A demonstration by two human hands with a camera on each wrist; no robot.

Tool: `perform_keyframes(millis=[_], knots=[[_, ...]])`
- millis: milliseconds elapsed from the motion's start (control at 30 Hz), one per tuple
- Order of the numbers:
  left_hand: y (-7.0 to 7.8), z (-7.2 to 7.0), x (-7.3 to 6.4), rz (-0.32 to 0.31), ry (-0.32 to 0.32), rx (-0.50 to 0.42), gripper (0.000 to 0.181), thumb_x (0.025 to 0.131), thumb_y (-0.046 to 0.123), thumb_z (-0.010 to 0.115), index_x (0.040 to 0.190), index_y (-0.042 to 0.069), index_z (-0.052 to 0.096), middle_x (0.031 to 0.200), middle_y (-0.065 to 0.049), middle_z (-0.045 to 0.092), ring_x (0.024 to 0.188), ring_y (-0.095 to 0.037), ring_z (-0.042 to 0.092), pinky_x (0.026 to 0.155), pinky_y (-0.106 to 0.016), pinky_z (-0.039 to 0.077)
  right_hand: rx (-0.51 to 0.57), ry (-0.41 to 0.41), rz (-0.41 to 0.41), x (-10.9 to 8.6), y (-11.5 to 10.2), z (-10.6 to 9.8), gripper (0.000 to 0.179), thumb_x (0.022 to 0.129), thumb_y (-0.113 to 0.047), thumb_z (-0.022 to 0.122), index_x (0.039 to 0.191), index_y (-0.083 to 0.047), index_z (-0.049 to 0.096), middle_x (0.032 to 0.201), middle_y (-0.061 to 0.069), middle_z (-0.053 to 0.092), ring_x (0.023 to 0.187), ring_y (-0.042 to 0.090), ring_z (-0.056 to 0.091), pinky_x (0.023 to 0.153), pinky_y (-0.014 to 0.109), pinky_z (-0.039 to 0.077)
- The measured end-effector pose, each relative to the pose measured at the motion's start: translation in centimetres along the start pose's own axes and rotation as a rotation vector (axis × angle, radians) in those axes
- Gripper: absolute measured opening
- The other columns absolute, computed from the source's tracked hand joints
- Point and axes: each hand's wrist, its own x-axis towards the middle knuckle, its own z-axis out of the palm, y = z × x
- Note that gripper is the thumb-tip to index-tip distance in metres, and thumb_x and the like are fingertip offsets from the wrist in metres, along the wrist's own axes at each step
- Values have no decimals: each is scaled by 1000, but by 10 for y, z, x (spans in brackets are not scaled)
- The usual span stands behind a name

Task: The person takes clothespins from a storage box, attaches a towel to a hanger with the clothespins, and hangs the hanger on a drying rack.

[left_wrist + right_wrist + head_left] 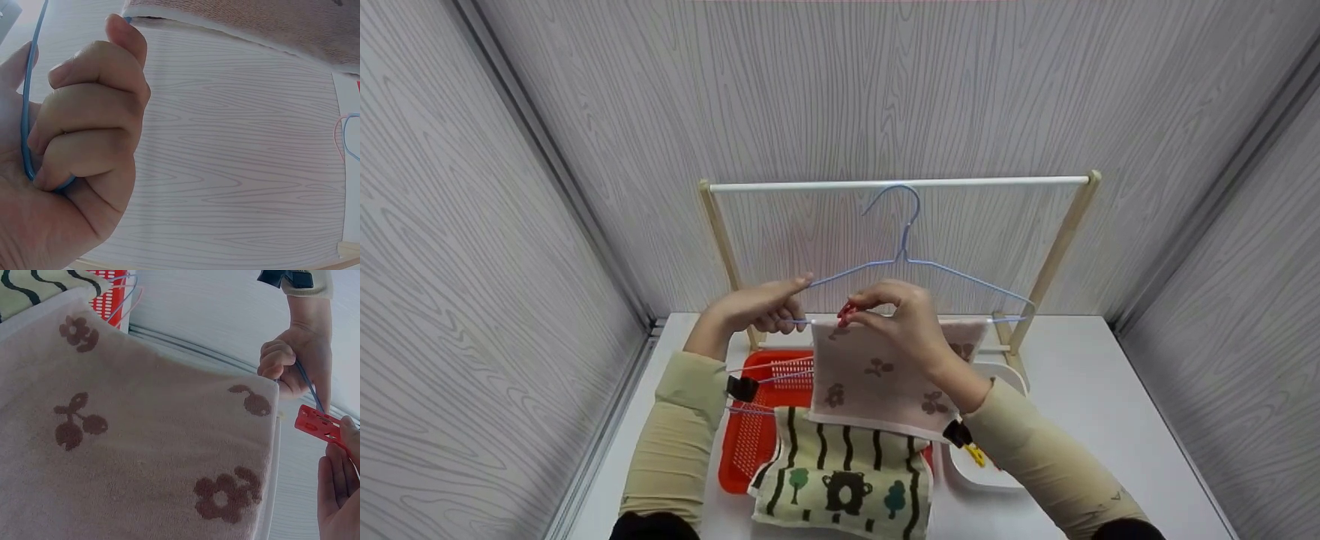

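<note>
My left hand (pixel 765 306) grips the left end of a blue wire hanger (pixel 967 279); in the left wrist view its fingers curl round the blue wire (pixel 27 112). Over the hanger's bottom bar hangs a pink towel (pixel 877 375) with brown flower and cherry prints. Between thumb and fingers, my right hand (pixel 904 319) pinches a red clothespin (pixel 846 313) near the towel's top left edge. From the right wrist view, the clothespin (pixel 320 423) is just beyond the towel's edge; whether it touches the bar I cannot tell.
A rack with a white rod (pixel 997 181) and wooden legs stands behind the hanger. Below are a red basket (pixel 746 435) with more wire hangers, a striped towel (pixel 840 465) partly over it, and a white container (pixel 997 480) holding yellow and red pieces.
</note>
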Motion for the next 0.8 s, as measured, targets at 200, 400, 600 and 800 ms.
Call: perform_keyframes(millis=[200,400,600,800], knots=[[0,2,0,-2,2,13,71,108,65,29,95,6,68,75,4,60,57,-3,42,53,-19,31,12,-16,-3,3,2,12,17,84,-3,86,100,0,82,99,13,81,89,27,79,83,27,63],[0,3,1,12,0,24,72,108,65,29,94,6,68,76,3,59,58,-3,42,53,-19,30,16,-16,-21,5,4,24,16,85,-3,84,101,0,82,99,13,81,89,27,79,83,28,63],[2,6,2,6,-15,-2,70,108,63,29,88,7,65,72,5,57,56,-3,39,51,-20,28,-14,-42,-3,5,4,33,15,85,-2,85,99,0,82,99,12,81,92,26,79,84,29,63],[0,6,2,16,-28,-11,71,109,64,28,85,8,65,69,5,53,55,-2,35,51,-20,25,-21,-59,-6,6,6,41,14,85,-1,85,99,-1,82,98,12,81,92,25,79,85,27,63]])
